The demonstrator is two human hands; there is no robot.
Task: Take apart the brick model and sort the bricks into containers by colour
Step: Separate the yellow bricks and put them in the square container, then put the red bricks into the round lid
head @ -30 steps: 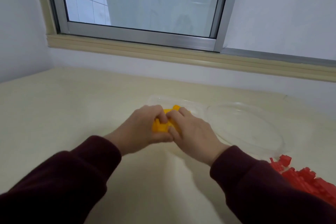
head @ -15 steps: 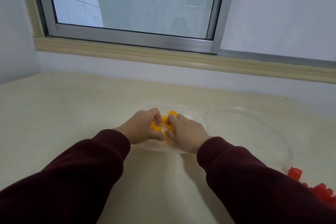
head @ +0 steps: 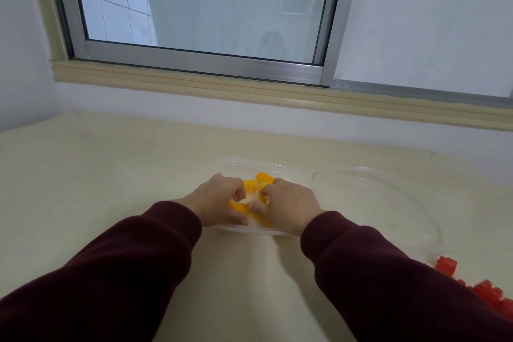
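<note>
Both my hands are low inside a clear rectangular container [head: 239, 161] in the middle of the table. My left hand [head: 219, 200] is curled around a yellow brick piece [head: 237, 207] under its thumb. My right hand [head: 290, 203] is curled around another yellow brick piece [head: 261, 221]. A small gap separates the two hands. Two loose yellow bricks [head: 256, 181] lie in the container just beyond my fingers. Red bricks [head: 447, 265] lie in a heap on the table at the lower right, partly cut off by the frame edge.
A second clear container [head: 374, 197], round and shallow, sits right of the first one. The cream table [head: 111, 175] runs to a white wall under a window sill [head: 249, 91]. Dark red sleeves cover both my forearms.
My hands moved forward with the yellow clump and down into the rectangular container. The clump now shows as two parts, and the hands have drawn slightly apart.
</note>
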